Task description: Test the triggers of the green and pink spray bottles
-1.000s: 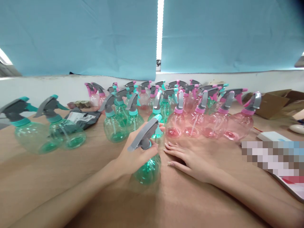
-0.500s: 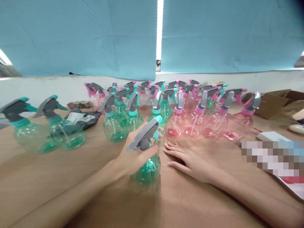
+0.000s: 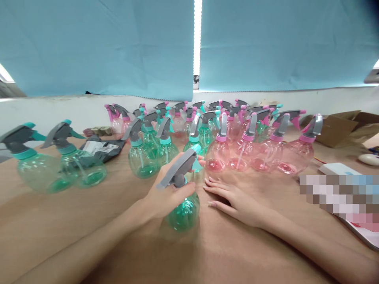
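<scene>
My left hand [image 3: 166, 191] is closed around the neck of a green spray bottle [image 3: 185, 213] with a grey head and turquoise nozzle. The bottle is upright on the wooden table [image 3: 225, 252], its nozzle pointing away to the right. My right hand [image 3: 233, 199] lies palm down just right of it, fingers extended and holding nothing. Beyond my hands stand a pink spray bottle [image 3: 217, 157] and several more pink ones to its right. A green spray bottle [image 3: 143, 161] stands behind my left hand with others like it.
Two green bottles, one a spray bottle [image 3: 83, 169], stand at the left near a dark plastic packet [image 3: 111, 150]. More bottles crowd toward the wall. At right are a cardboard box [image 3: 337, 128], a white box [image 3: 340, 169] and a white mouse [image 3: 368, 159].
The whole view has shifted very slightly. Both hands and the held green spray bottle keep the same pose and place on the table.
</scene>
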Demonstrator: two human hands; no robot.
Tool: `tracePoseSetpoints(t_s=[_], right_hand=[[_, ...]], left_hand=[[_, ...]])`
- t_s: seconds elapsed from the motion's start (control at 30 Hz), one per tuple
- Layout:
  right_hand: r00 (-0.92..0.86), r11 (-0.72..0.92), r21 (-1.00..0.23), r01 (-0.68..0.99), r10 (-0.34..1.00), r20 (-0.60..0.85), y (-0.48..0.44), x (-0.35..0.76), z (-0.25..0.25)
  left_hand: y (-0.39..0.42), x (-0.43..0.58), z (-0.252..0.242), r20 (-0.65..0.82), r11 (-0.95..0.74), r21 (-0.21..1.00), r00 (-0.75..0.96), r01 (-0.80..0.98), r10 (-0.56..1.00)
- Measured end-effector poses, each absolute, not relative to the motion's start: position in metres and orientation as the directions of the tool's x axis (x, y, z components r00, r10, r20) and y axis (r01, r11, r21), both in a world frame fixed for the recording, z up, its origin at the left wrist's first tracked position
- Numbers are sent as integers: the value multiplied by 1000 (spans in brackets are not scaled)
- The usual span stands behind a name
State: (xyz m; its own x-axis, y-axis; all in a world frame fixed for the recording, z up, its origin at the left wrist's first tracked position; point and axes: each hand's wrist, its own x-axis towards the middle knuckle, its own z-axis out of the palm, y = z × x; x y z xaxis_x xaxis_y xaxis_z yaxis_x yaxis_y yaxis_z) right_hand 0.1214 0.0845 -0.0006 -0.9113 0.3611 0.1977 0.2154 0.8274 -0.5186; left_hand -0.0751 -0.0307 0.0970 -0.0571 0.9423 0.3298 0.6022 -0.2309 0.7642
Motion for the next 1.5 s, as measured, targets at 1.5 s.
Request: tracePoseSetpoints(t_s=[1.5], right_hand=[[-878, 768, -638, 53, 340, 336, -3, 38, 48]], left_hand=[[-80, -121, 86, 391, -169, 781, -258, 601, 884]])
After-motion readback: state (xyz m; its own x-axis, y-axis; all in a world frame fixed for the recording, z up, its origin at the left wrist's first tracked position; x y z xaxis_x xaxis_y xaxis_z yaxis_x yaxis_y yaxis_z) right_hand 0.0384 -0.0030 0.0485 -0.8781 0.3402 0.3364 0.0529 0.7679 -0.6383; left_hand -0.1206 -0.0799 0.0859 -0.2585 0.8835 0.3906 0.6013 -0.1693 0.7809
